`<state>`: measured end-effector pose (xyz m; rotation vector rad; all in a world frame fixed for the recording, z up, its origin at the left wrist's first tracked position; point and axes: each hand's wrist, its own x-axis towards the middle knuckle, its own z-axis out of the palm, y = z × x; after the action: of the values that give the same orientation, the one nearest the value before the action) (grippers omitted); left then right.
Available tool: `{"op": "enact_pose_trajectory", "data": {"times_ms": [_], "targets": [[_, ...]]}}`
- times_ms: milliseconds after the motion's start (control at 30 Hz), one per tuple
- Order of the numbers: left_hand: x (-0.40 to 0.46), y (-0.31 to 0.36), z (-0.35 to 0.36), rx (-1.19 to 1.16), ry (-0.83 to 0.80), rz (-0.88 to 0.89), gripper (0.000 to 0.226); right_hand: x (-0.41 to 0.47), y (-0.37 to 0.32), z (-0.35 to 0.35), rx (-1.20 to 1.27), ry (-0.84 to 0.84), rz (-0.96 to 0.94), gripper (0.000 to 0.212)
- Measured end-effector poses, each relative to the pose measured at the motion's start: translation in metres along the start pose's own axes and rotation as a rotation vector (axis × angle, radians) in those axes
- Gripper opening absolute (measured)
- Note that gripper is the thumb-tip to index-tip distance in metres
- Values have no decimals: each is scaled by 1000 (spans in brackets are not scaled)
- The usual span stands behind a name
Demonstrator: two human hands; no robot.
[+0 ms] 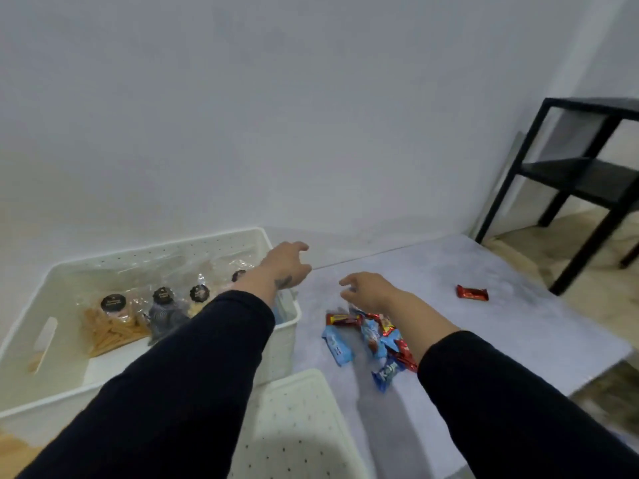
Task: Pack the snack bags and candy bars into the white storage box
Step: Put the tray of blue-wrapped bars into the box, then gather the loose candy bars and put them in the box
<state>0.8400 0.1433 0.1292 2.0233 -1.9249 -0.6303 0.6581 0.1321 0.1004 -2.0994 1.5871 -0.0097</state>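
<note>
Tabletop (449, 271) candy bars (366, 337) lie beneath right hand (366, 290).

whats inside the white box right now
The white storage box holds clear snack bags standing in a row. The left arm covers its right end, so anything there is hidden.

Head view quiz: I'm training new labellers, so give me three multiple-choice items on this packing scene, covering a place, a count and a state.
1. Where does the lone red-wrapped candy bar lie?
A. in the white plastic storage box
B. on the grey table top, right of the pile
C. on the black shelf

2. How many clear snack bags with black round labels show in the white plastic storage box?
A. four
B. one
C. seven

3. What does the right hand hold?
A. a blue bar
B. the lid
C. nothing

Answers: 1 B, it lies apart on the grey table top; 2 A, four labels show; 3 C, its fingers hang loosely curled, no grip.
</note>
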Motion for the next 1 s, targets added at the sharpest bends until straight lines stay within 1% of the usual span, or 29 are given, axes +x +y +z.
{"op": "enact_pose_trajectory", "data": {"times_ms": [100,200,267,333,433,533,633,700,733,800,867,900,933,1000], "targets": [[11,49,31,17,-85,138,56,-15,43,-13,-17,5,109,44],[16,80,67,14,-221,214,68,-24,86,-17,-25,-32,170,59],[18,85,97,38,-302,207,83,-27,114,-8,-56,-77,204,78],[14,80,129,129,-345,176,102,-27,140,11,-65,-108,250,97],[6,64,176,289,-371,99,120,-30,174,44,-89,-135,261,110],[10,48,207,371,-332,69,124,-25,202,66,-179,-98,155,118],[20,39,222,445,-254,56,117,-7,225,80,-241,-29,55,112],[24,33,229,446,-202,67,109,3,233,88,-276,21,8,103],[26,32,230,450,-160,78,103,7,235,90,-313,83,-31,96],[30,31,234,449,-22,106,89,17,240,92,-365,281,-144,80],[35,32,241,391,131,142,67,29,242,91,-323,387,-197,67],[37,31,246,358,189,164,57,33,241,88,-291,388,-199,63],[38,32,247,327,208,177,49,37,240,86,-272,393,-208,60],[38,36,246,292,202,172,36,38,237,83,-245,412,-224,54]]}}
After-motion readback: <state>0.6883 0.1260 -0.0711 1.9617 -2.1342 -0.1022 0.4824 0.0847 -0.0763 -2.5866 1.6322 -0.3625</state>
